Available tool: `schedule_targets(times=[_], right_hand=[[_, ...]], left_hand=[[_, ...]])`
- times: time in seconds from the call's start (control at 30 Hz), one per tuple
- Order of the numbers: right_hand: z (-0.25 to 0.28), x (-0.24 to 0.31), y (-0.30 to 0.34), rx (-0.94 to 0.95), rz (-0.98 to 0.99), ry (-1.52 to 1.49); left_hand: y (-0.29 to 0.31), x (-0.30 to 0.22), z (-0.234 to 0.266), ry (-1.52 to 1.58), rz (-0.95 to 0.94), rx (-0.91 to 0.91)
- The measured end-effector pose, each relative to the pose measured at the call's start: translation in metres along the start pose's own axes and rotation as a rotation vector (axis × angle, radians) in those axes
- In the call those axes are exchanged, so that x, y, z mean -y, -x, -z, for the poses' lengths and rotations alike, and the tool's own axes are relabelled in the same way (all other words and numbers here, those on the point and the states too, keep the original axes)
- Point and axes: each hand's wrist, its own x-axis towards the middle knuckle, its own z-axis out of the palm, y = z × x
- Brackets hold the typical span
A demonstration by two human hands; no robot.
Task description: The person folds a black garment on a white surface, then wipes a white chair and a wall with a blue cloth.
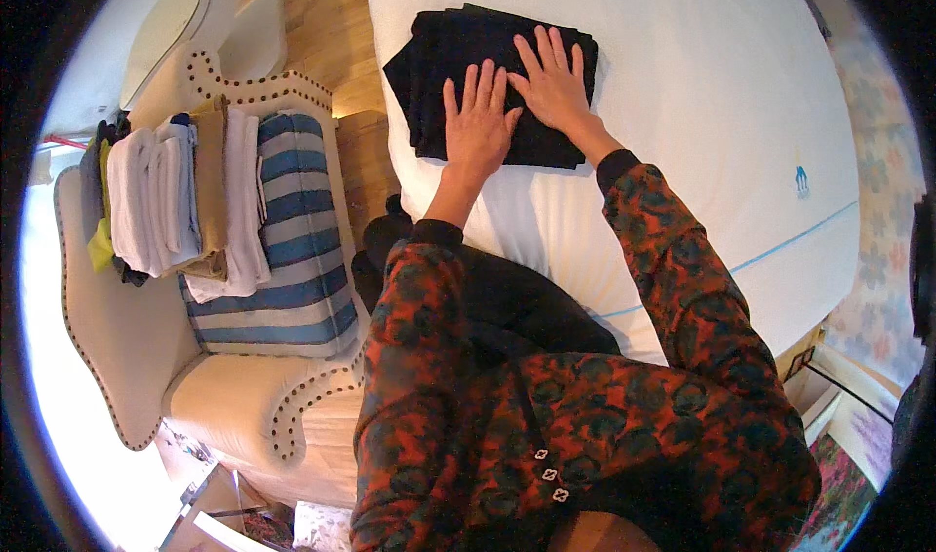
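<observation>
Left hand (478,128) and right hand (558,89) both flat, fingers spread, gripping nothing, black folded cloth (542,140) directly under them on the white-covered bed (702,113); main risk: uneven sideways pressure could skew its layers, since edges just left of the left hand look staggered.

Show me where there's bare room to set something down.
The widest bare patch is on the white mattress, between the folded black fabric and the mattress's right edge. The striped cushion is bare along its front, right of the folded laundry stack. It's crowded under the left hand, the right hand and by the chair's back.
</observation>
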Motion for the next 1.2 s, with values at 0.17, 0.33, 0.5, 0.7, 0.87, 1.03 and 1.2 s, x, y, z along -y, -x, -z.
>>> schedule_targets(times=[0.17,0.33,0.5,0.7,0.87,1.03,1.2], right_hand=[[0.003,0.000,-0.002,0.062,-0.022,-0.012],[0.004,0.004,0.001,0.045,-0.012,0.015],[0.010,0.004,0.011,0.051,-0.007,-0.113],[0.026,0.018,0.021,0.141,0.021,-0.128],[0.022,0.008,-0.004,0.099,-0.019,-0.014],[0.012,-0.006,-0.018,0.090,-0.083,0.017],[0.028,0.014,0.012,0.176,-0.012,-0.060]], left_hand=[[-0.001,0.002,-0.001,-0.013,-0.008,-0.009],[-0.004,0.006,-0.003,0.015,-0.011,-0.008],[-0.024,0.031,-0.006,-0.084,-0.053,0.002],[-0.051,0.058,-0.014,-0.116,-0.054,-0.034],[-0.059,0.073,-0.013,-0.069,0.004,-0.029],[-0.046,0.068,-0.008,-0.047,0.046,0.014],[-0.016,0.065,0.012,-0.004,0.020,0.057]])
